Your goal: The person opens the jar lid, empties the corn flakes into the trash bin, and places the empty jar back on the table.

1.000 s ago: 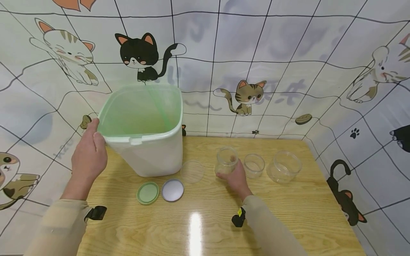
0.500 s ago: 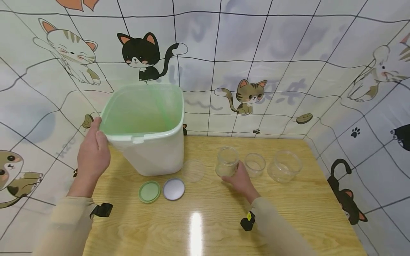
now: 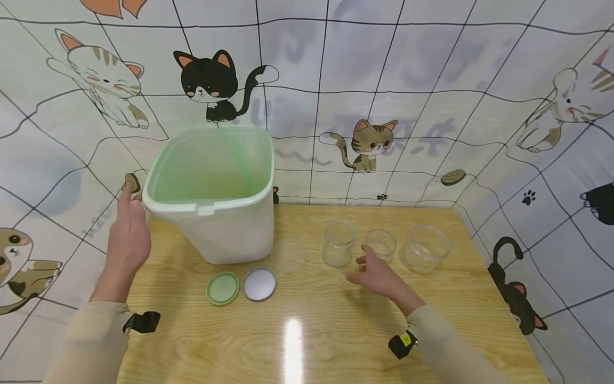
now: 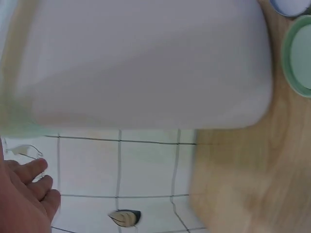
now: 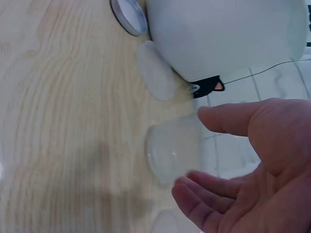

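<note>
A tall clear jar (image 3: 338, 244) stands on the table, a short gap from my right hand (image 3: 379, 274), whose thumb and fingers are spread with nothing between them. In the right wrist view the jar (image 5: 175, 149) appears beyond the fingertips (image 5: 187, 194). Behind that hand is a small clear jar (image 3: 381, 245), with a wider clear jar (image 3: 425, 249) to its right. My left hand (image 3: 127, 234) hovers just left of a white bin with a green interior (image 3: 230, 232), apart from its rim. Loosely extended fingers show in the left wrist view, beside the bin (image 4: 146, 63).
In front of the bin lie a green lid (image 3: 223, 288) and a white lid (image 3: 259, 284). A clear disc (image 3: 288, 256) lies beside the bin. A cat-print wall covering (image 3: 297, 64) encloses the back and sides of the wooden table (image 3: 326, 341).
My right hand has let go of the tall jar and drawn back to the right; the jar stays upright. My left hand has come off the bin's rim and moved slightly left.
</note>
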A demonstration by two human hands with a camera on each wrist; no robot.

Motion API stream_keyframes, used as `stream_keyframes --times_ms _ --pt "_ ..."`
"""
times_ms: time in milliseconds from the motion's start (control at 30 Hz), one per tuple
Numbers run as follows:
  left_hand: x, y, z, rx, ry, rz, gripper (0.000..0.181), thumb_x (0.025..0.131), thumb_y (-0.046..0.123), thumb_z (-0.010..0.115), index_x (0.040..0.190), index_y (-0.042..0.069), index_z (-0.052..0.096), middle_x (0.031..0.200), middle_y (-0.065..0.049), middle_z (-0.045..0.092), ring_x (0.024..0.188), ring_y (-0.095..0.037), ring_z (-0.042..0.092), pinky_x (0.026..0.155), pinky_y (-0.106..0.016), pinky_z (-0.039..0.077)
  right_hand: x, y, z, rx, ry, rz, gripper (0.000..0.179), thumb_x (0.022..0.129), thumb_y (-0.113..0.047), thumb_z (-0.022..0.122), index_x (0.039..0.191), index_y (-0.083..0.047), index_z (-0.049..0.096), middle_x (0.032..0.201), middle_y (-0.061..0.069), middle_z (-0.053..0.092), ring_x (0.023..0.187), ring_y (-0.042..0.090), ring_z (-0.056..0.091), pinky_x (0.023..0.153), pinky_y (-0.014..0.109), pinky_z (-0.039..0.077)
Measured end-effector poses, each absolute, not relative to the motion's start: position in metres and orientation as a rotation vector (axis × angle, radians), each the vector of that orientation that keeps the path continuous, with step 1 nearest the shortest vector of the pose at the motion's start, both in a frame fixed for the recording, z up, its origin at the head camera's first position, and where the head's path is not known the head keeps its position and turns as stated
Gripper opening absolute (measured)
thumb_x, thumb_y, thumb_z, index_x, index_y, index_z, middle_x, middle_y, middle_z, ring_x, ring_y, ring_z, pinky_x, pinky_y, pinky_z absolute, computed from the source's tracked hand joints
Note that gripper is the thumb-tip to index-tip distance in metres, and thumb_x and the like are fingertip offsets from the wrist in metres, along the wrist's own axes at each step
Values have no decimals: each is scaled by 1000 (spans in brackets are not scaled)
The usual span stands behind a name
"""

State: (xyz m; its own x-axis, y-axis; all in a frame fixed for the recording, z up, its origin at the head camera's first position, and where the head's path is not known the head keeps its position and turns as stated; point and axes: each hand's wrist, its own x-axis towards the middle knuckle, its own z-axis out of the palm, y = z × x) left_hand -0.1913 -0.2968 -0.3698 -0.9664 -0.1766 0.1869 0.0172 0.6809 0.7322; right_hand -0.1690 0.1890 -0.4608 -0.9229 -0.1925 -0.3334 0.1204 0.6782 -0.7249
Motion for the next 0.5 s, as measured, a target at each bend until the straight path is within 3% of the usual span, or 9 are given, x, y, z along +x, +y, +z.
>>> stream_keyframes --times_ms 133,233,333,500 --pt "-186 -310 -389 146 -2834 -1066 63 105 41 9 156 6 15 153 -31 30 135 -59 27 103 -73 26 -166 205 -450 -242 2588 -1044 75 93 -32 66 149 2 29 129 22 60 114 36 61 89 47 54" --pt "-182 -317 -405 90 -3022 -940 66 105 42 13 151 -4 24 148 -35 34 129 -59 35 98 -70 34 -167 219 -445 -373 2700 -987 63 95 -30 64 144 -1 40 121 18 65 105 30 65 86 44 55" --pt "-176 -317 -421 -52 -3156 -823 64 106 42 22 146 -7 36 143 -36 42 121 -58 45 91 -66 43 -168 233 -439 -421 2798 -936 59 95 -30 63 144 -4 41 119 16 66 102 27 65 86 45 54" --pt "-165 -300 -438 -424 -3286 -927 51 105 37 41 138 -1 51 135 -26 56 118 -47 56 90 -57 50 -166 252 -429 -416 2928 -806 62 94 -28 65 144 -2 40 121 17 64 103 31 63 83 48 53"
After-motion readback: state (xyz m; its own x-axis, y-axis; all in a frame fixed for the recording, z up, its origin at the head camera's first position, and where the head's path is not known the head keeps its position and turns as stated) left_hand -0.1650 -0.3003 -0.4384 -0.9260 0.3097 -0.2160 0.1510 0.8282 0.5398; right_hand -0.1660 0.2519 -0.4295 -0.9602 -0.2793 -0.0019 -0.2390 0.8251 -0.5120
